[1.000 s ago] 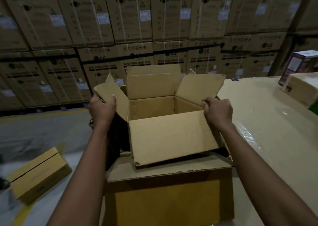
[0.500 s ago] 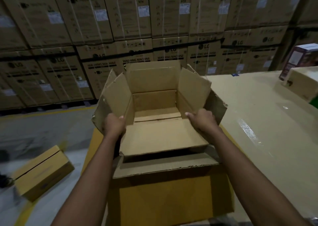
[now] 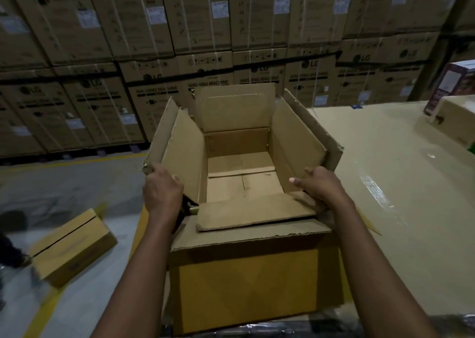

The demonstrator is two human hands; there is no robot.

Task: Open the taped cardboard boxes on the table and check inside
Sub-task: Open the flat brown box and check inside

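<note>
We find the open box (image 3: 239,145), on a lower box (image 3: 252,281) at the surface's (image 3: 385,157) near left, between our grips: left grip (image 3: 162,191) curled round its left flap (image 3: 185,152), right grip (image 3: 321,186) pinching its right flap (image 3: 295,145).

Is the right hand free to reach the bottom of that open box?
Probably, once it lets go: the right hand grips the right flap, the flaps stand spread, and nothing covers the box floor.
</note>
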